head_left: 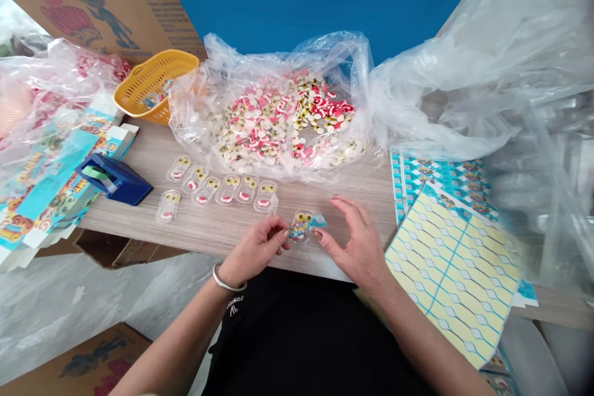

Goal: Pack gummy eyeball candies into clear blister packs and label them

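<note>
Between my hands, near the table's front edge, is a small clear pack (301,226) with yellow eye-like pieces and a blue printed label. My left hand (262,244) pinches the pack's left side. On its right, my right hand (355,238) has thumb and fingers spread, the thumb close by the label's end. Several clear trays (227,190) with yellow round pieces and a red-and-white piece lie in a row to the upper left. One more tray (167,206) sits below the row's left end.
Behind the trays spreads a plastic bag (278,161) of red, white and yellow pieces. A yellow basket (160,62), a blue tape dispenser (114,178) and printed boxes (51,167) are left. Yellow-backed label sheets (452,272) and clear plastic (547,185) are right.
</note>
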Action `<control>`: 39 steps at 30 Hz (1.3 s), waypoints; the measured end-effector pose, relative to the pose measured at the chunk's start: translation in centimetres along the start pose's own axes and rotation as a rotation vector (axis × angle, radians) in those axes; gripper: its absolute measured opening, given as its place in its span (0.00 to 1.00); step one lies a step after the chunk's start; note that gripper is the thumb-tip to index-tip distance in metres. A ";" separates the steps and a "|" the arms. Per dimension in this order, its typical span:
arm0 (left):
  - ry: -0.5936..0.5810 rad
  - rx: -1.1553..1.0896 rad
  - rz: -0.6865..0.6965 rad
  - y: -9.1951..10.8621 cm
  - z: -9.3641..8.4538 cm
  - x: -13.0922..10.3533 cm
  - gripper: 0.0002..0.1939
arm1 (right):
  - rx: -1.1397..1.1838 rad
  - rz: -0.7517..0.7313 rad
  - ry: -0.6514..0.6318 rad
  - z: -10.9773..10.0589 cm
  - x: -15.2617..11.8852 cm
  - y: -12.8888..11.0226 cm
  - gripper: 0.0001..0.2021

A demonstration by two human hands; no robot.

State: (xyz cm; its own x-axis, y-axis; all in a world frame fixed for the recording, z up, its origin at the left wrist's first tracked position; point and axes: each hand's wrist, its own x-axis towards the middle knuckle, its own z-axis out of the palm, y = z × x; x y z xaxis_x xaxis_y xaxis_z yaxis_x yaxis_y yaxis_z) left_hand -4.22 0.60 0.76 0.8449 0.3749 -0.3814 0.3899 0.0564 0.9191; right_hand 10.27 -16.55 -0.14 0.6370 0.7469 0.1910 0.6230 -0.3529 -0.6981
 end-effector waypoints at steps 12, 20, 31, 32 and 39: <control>0.008 0.338 0.063 -0.1 -1.2 1.3 0.14 | 0.393 0.395 -0.159 2.6 -1.7 -0.5 0.04; 0.091 0.495 0.210 0.3 -1.2 4.3 0.04 | 0.280 0.452 -0.130 3.8 -0.3 -0.2 0.06; 0.082 0.612 0.079 -0.9 -0.4 5.4 0.07 | -0.081 0.390 -0.371 4.1 1.0 -0.3 0.16; 0.085 0.595 0.075 -1.0 -0.3 5.4 0.07 | -0.104 0.384 -0.395 4.0 1.2 -0.3 0.16; 0.433 0.497 0.073 -1.4 -0.4 1.5 0.13 | -0.173 0.346 -0.461 4.4 1.0 -1.2 0.14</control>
State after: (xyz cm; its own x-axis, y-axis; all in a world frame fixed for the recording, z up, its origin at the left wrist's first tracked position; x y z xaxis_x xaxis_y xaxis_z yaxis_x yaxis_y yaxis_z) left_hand -3.62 1.43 -1.06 0.6925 0.7055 -0.1508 0.5475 -0.3777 0.7467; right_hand 8.13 -12.93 -2.14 0.5772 0.7263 -0.3732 0.5047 -0.6766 -0.5362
